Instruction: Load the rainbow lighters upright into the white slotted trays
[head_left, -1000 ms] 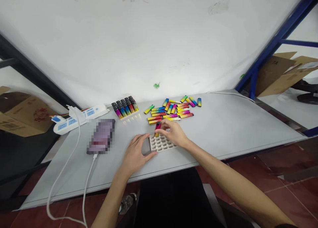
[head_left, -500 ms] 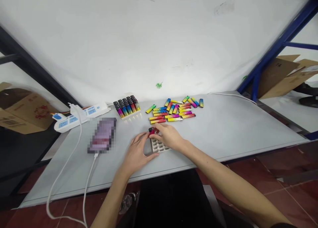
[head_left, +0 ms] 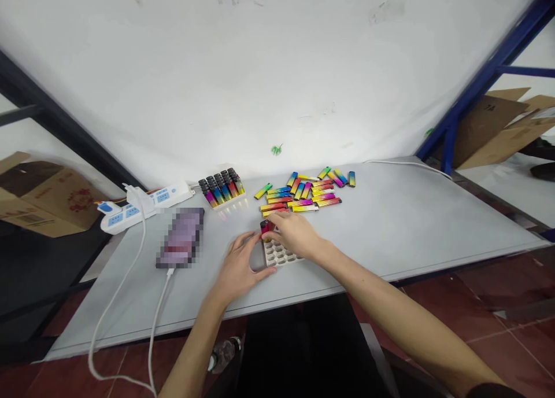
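My right hand (head_left: 295,233) pinches a magenta lighter (head_left: 265,229) with a black top between thumb and fingers. The lighter stands upright at the far left corner of a white slotted tray (head_left: 274,255); how deep it sits in a slot is hidden. Spread around the tray's left side is my left hand (head_left: 238,266), its fingertips by the lighter and its thumb at the near left corner. Several loose lighters (head_left: 302,202), in shiny rainbow colours, lie just beyond my right hand. My right hand covers much of the tray's far right part.
A second tray (head_left: 228,204) full of upright lighters stands at the back left. A phone (head_left: 181,239) with a charging cable (head_left: 152,323) lies left of my hands, near a power strip (head_left: 143,207). Cardboard boxes (head_left: 47,198) flank the table, and a wall rises behind it.
The camera view has shifted slightly. My right hand still has the magenta lighter at the tray's corner, with a little more of its body showing. My left hand has barely moved.
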`<state>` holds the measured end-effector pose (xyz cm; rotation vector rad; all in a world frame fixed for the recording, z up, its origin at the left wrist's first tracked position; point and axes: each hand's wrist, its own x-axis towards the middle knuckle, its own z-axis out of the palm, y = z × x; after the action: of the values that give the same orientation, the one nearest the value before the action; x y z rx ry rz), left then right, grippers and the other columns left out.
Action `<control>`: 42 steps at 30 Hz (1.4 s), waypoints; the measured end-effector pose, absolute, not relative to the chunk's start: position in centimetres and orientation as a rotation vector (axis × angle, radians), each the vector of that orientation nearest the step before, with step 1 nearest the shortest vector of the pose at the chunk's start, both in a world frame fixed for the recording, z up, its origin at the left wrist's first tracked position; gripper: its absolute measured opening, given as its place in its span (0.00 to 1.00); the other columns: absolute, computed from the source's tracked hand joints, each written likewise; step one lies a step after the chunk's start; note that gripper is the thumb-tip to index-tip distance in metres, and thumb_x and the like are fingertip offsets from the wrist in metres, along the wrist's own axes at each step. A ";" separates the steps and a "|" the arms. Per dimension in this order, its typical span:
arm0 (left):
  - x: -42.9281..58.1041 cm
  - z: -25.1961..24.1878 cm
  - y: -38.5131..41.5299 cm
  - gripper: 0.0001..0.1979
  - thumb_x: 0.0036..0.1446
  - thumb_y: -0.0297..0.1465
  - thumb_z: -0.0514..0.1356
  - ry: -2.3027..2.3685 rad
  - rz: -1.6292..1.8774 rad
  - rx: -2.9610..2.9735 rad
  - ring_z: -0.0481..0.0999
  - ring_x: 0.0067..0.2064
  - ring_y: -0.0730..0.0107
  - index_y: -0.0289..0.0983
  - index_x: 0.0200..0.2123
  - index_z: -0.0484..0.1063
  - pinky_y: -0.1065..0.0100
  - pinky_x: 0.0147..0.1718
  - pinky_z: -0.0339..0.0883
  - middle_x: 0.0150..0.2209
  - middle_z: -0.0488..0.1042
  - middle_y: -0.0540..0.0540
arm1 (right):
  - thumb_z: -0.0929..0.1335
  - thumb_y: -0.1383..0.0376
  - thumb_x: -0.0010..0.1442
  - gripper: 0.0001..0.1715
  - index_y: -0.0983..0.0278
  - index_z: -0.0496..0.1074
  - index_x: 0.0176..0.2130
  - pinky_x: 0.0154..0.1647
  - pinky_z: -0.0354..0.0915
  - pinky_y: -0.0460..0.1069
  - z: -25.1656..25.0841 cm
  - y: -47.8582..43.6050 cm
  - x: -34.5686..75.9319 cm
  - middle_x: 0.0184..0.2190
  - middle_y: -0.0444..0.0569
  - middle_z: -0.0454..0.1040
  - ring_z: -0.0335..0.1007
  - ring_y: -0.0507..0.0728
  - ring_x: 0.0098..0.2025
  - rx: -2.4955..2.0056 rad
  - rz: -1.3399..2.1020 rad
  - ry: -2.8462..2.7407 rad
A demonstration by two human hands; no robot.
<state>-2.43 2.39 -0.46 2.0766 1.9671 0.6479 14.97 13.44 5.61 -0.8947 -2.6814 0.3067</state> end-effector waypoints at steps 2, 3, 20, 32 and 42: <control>-2.5 -0.5 2.4 0.40 0.51 0.51 0.65 1.971 0.667 2.069 0.63 0.64 0.51 0.41 0.63 0.59 0.51 0.62 0.60 0.62 0.63 0.39 | 0.68 0.54 0.66 0.15 0.64 0.71 0.42 0.35 0.58 0.49 6.0 13.3 15.2 0.39 0.52 0.77 0.74 0.59 0.41 -0.917 0.262 -2.708; -2.5 -0.5 2.4 0.40 0.51 0.50 0.65 1.972 0.677 2.068 0.63 0.63 0.51 0.41 0.63 0.59 0.51 0.62 0.61 0.61 0.64 0.39 | 0.68 0.55 0.65 0.15 0.64 0.71 0.41 0.36 0.58 0.49 6.2 13.3 15.2 0.39 0.52 0.77 0.74 0.59 0.42 -0.926 0.241 -2.719; -2.3 -0.5 2.4 0.38 0.50 0.49 0.67 1.974 0.713 2.045 0.65 0.61 0.52 0.42 0.61 0.62 0.50 0.61 0.61 0.59 0.66 0.40 | 0.59 0.54 0.71 0.21 0.64 0.73 0.43 0.47 0.63 0.51 2.7 14.7 17.1 0.40 0.51 0.76 0.70 0.58 0.45 -0.939 0.383 -2.437; -2.1 -0.2 2.2 0.36 0.53 0.49 0.65 1.993 0.724 2.025 0.65 0.61 0.50 0.44 0.62 0.60 0.50 0.61 0.61 0.59 0.66 0.42 | 0.66 0.56 0.64 0.17 0.63 0.75 0.46 0.53 0.59 0.59 -0.3 20.1 25.2 0.49 0.58 0.68 0.60 0.66 0.51 -1.250 0.008 -2.364; -1.9 0.0 2.2 0.36 0.53 0.49 0.64 2.018 0.679 2.040 0.65 0.62 0.51 0.43 0.61 0.60 0.50 0.61 0.61 0.60 0.66 0.41 | 0.66 0.56 0.63 0.12 0.61 0.69 0.39 0.53 0.61 0.58 0.3 19.1 24.7 0.43 0.53 0.73 0.66 0.62 0.48 -1.082 0.477 -2.005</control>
<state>-1.87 2.18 -0.02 2.0401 2.0184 0.6792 24.67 19.11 0.31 -1.0818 -2.0051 0.4773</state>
